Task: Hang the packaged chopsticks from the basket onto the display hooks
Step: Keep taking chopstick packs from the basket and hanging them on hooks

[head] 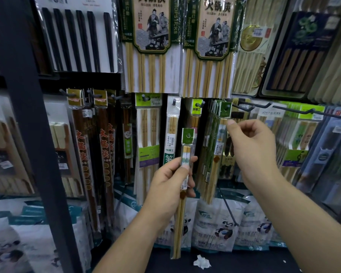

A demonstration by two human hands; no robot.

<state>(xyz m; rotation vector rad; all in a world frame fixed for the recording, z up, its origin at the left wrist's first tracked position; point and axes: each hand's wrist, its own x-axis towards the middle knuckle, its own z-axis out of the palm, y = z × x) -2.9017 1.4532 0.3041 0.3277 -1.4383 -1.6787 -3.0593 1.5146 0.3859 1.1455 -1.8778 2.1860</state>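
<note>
My left hand [170,181] grips a slim clear pack of bamboo chopsticks [182,196] with a green header card, held upright in front of the display. My right hand [250,152] is raised to its right, fingers loosely curled, thumb tip touching the front pack of a row of matching green-topped packs [218,142] that hang on one display hook [227,107]. I cannot tell whether it pinches that pack. No basket is in view.
Long empty hooks [283,109] jut out at the upper right. Large chopstick packs [152,44] hang above, dark ones at the left beside a black upright post [34,134]. Panda-print bags [220,223] stand below; a crumpled tissue [202,262] lies on the floor.
</note>
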